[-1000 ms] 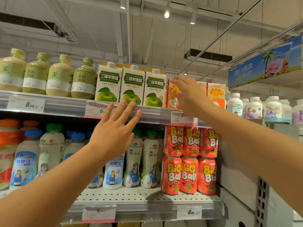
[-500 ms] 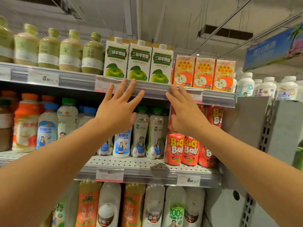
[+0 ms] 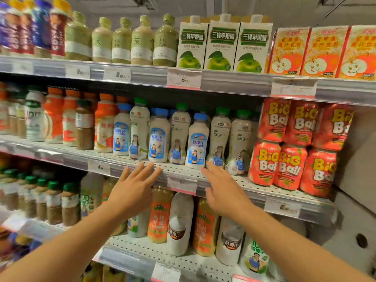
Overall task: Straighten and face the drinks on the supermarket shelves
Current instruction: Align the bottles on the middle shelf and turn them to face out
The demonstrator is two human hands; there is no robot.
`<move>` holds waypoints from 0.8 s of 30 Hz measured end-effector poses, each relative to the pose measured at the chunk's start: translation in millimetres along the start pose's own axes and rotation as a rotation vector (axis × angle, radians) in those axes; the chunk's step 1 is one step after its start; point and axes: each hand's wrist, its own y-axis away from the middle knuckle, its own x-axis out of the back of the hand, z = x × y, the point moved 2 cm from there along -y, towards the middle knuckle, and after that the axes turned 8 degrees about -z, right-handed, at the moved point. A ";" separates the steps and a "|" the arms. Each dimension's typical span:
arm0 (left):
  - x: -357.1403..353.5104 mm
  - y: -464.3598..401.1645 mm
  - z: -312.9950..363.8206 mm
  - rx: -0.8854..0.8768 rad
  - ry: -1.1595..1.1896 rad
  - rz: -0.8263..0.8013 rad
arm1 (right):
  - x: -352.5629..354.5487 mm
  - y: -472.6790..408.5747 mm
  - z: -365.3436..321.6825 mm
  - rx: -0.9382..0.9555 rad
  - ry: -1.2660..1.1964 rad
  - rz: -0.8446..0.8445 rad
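Change since earlier frame: both hands have dropped from the top shelf's price rail to the front edge of the middle shelf; view has tilted down, and a lower row of bottles shows more fully.
Left hand (image 3: 132,192): fingers (image 3: 149,173) straight and spread, released, holding nothing; tips at the middle white perforated metal shelf (image 3: 179,169) edge, contact uncertain.
Right hand (image 3: 221,190): fingers straight, released; tips just below the white plastic coconut-drink bottles with blue and green caps (image 3: 196,139), whether touching cannot be told.
Drinks, middle shelf: coconut bottles stand upright, rounded shoulders, glossy printed sleeves, staggered front to back; red shrink-wrapped Big Ball cans (image 3: 293,145) stacked two high at the right.
Top shelf: white and green apple-vinegar cartons (image 3: 222,45), boxy with screw caps; orange apple-juice cartons (image 3: 321,51); olive-green tea bottles (image 3: 142,41).
Hidden or unclear: far-left bottles motion-blurred, labels unreadable; price tags (image 3: 184,79) mostly illegible; lower bottles (image 3: 180,222) partly covered by both forearms; rightmost carton cut off by the frame.
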 end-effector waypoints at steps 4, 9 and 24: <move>0.4 -7.7 -15.6 -0.091 0.012 0.044 | -19.0 -13.4 -13.0 -0.082 0.048 0.016; -2.1 -17.8 -28.0 -0.275 0.080 0.139 | -36.6 -16.7 -21.6 -0.198 0.176 0.077; -7.1 -25.4 -61.2 -0.218 0.128 0.204 | -46.0 -20.6 -30.1 -0.318 0.190 0.186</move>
